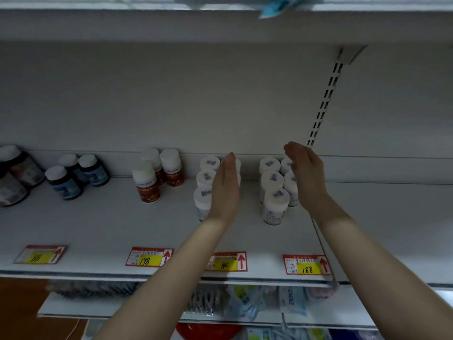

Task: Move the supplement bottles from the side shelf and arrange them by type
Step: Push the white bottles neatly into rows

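Head view is showing three red-label bottles point(146, 185) and three blue-label bottles point(64, 185); left hand point(225, 187) and right hand point(307, 177) are standing edge-up among white bottles point(275, 204), fingers straight.

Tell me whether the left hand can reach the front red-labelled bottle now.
Probably yes. The open left hand is beside the white bottles, which stand between it and the front red-labelled bottle; the shelf before that bottle is bare, so coming round looks free.
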Tool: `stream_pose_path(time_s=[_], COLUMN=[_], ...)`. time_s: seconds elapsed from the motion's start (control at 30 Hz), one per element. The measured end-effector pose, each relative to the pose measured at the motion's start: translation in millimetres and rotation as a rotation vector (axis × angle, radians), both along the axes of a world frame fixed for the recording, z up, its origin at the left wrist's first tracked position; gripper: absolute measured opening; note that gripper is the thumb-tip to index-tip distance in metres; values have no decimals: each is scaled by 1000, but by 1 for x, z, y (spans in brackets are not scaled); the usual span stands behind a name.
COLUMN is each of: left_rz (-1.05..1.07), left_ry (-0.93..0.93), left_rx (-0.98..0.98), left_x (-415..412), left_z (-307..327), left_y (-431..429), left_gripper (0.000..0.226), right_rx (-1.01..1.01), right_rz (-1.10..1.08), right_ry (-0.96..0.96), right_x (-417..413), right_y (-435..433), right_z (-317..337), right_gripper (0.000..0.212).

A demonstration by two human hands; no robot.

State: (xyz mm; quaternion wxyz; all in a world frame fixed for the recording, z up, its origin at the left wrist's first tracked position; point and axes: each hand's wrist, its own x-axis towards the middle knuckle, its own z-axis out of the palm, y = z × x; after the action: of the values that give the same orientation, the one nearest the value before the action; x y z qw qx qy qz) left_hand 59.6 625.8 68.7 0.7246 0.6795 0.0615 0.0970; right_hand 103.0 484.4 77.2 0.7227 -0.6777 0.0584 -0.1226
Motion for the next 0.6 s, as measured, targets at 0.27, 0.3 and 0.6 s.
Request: stream_pose_path(time_s=[0.27, 0.3, 0.6], left_rz=[116, 104, -36], left_ry=[32, 36, 191], left_rx=[-38, -35, 70], left_x=[-1, 2, 27], left_z=[-10, -14, -46], left_y=[83, 91, 112], left_gripper=[45, 47, 48], right_rx=[-29, -38, -73], right_rz=[58, 52, -36], right_ry=[29, 39, 196], right_x=[6, 8, 24], right_y=[65, 71, 91], right_z=[-12, -15, -56], right_gripper=[20, 23, 21])
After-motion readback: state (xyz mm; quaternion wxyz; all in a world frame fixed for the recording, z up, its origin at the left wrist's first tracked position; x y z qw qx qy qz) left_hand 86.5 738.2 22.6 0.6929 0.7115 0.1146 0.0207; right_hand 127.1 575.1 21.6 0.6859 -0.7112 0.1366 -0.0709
